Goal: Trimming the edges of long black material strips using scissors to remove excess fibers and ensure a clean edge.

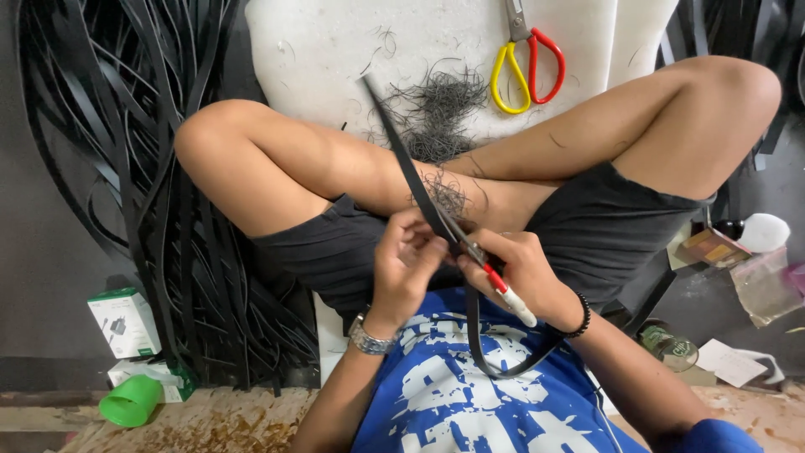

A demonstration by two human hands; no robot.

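Observation:
I sit cross-legged and look down at my lap. My left hand (404,262) pinches a long black strap (408,164) that runs up and away over my shin. My right hand (521,267) grips a small knife with a red and white handle (508,295), its blade laid against the strap's edge beside my left fingers. The strap's lower end loops down over my blue shirt. Thin black shavings (436,109) lie heaped on the white foam board (335,50) past my legs, and some cling to my shin.
Scissors with yellow and red handles (527,63) rest on the foam board. A big pile of black straps (142,168) fills the left. A green cup (130,401) and small boxes (124,323) sit at lower left. Packets, a jar and paper lie at right.

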